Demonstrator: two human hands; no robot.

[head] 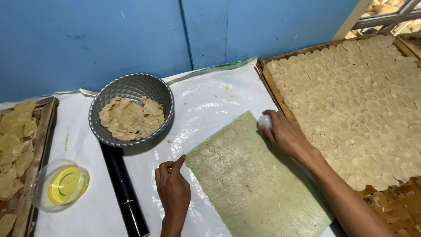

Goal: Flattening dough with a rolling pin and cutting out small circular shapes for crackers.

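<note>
The right hand (pixel 285 134) reached palm-down, its grip closed around a small white cutter (pixel 265 120) on the dough sheet (pixel 250 175); the left hand (pixel 172 186), grip loosely curled and empty, fingertips touched the sheet's corner.

Lighting: even, moderately bright, soft.
Mild glare on white plastic sheet (pixel 206 105); short shadow right of metal bowl (pixel 131 109); focus sharp, slight wide-angle bending at edges.

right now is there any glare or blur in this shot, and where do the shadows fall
Head view: glare sits on the white plastic sheet near the metal bowl and on the clear oil dish; soft shadows fall beside the right hand and under the bowl; the dough sheet looks sharp, edges bend slightly.
</note>
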